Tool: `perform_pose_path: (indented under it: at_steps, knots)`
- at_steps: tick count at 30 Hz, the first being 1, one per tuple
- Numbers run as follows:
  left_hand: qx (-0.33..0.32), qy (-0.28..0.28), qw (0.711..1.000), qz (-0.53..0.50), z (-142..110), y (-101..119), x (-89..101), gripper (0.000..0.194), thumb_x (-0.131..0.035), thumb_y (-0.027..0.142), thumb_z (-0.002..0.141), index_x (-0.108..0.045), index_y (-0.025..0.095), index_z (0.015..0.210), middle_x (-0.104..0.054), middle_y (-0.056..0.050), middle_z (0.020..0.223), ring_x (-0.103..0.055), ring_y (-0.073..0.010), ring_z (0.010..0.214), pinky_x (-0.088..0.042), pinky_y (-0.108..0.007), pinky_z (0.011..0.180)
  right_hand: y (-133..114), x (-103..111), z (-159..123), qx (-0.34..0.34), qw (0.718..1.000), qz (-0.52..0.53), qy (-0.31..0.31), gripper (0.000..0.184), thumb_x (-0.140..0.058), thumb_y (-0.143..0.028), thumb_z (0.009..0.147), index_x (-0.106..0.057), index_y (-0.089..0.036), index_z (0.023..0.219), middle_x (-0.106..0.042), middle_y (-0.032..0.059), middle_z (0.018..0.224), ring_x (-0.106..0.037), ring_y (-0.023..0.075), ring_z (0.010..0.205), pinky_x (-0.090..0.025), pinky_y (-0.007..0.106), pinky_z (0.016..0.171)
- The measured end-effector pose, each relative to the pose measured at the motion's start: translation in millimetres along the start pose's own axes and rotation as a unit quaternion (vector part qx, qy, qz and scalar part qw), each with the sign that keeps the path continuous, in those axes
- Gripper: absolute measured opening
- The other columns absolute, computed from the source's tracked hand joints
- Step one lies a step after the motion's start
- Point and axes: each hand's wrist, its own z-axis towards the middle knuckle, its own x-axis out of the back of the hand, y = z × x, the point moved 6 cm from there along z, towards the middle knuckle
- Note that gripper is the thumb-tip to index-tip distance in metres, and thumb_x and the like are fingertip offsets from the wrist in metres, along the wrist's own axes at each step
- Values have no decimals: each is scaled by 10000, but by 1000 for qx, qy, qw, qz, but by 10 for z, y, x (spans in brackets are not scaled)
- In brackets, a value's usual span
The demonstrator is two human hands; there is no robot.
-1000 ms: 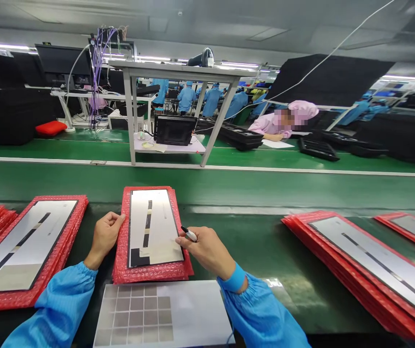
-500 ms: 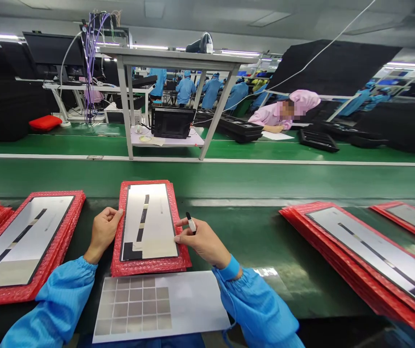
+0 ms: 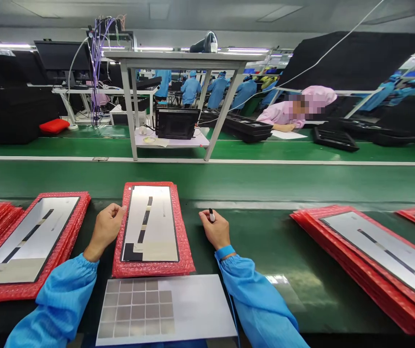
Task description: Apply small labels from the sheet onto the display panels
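A silver display panel [image 3: 162, 227] with a dark strip along its middle lies flat on a stack of red bubble-wrap bags [image 3: 184, 249] in front of me. Closed in a pinch, my left hand [image 3: 106, 229] grips the upper left edge of the bubble-wrap. To the right of the stack, apart from it, my right hand [image 3: 216, 231] is curled around a black-and-white marker pen [image 3: 212, 215]. Below the stack lies a white sheet [image 3: 200, 304] with rows of grey square stickers [image 3: 138, 311].
Another red stack with a panel [image 3: 29, 241] stands at left, and one [image 3: 384, 251] at right. Beyond the green bench [image 3: 265, 181] stands a grey metal rack [image 3: 189, 58] with a small black monitor [image 3: 177, 123]. A person in pink [image 3: 283, 113] leans over the far side.
My right hand has drawn away from the panel's right edge to the right, still with the marker pen. My left hand stays at the bubble-wrap's edge. The view has shifted slightly.
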Motion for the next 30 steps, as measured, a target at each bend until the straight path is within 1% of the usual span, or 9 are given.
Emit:
perform_pose_path:
  at_steps: [4,9,12,15,18,22,24,26,30]
  knots:
    - [18,-10,1000,14,42,71,9,441,-668,623,847,-641,200,729,-613,30,620,-523,-139,583,-367,-235,539,73,-20,-35,9,1000,0,-10,401,-578,-591,820,-684,-214,735,-618,12,591,-552,195,583,-396,301,604]
    - [54,-20,998,-23,31,107,8,498,-701,691,812,-642,196,800,-661,6,673,-596,-165,627,-432,-243,554,95,-4,-31,11,1000,2,-23,371,-595,-557,844,-697,-213,747,-652,18,625,-585,202,610,-425,302,629]
    - [94,-54,991,-75,-26,83,-41,570,-751,713,765,-649,177,932,-712,-31,693,-679,-209,623,-520,-291,560,108,3,-15,6,1000,4,-24,400,-597,-584,831,-717,-209,761,-686,41,648,-615,226,625,-446,322,643]
    - [117,-111,979,-125,-98,118,-113,589,-865,631,672,-686,149,960,-764,-89,763,-754,-278,710,-606,-371,636,120,2,7,1,1000,4,-24,443,-599,-626,810,-729,-206,757,-706,65,658,-640,251,632,-454,338,638]
    - [113,-146,971,-153,-153,228,-178,533,-897,557,651,-732,142,943,-791,-100,853,-772,-294,797,-631,-398,730,131,2,24,-4,1000,2,-25,460,-606,-641,789,-749,-205,761,-725,83,665,-658,267,644,-464,344,637]
    - [91,-135,972,-170,-184,366,-181,551,-844,579,715,-733,158,1052,-797,-93,958,-760,-272,857,-621,-377,772,149,12,36,-7,1000,-2,-23,482,-611,-651,759,-771,-196,773,-741,101,677,-668,278,643,-472,348,622]
    - [88,-121,975,-167,-197,382,-54,580,-832,611,713,-726,164,1068,-792,-91,951,-754,-272,858,-620,-372,758,162,17,41,-8,1000,-1,-20,493,-615,-658,747,-775,-192,770,-743,106,679,-669,280,638,-470,349,612]
    - [97,-103,979,-147,-213,354,236,595,-845,643,670,-731,170,1012,-783,-82,890,-743,-270,799,-617,-365,704,179,17,44,-11,1000,2,-18,501,-620,-665,738,-777,-190,764,-738,104,665,-664,277,626,-467,347,597]
    - [123,-24,990,-61,-230,243,1278,543,-905,643,538,-706,189,759,-708,-37,672,-674,-236,637,-567,-325,549,211,0,50,-19,1000,11,-18,482,-631,-657,738,-774,-197,751,-715,83,626,-645,260,600,-458,339,581]
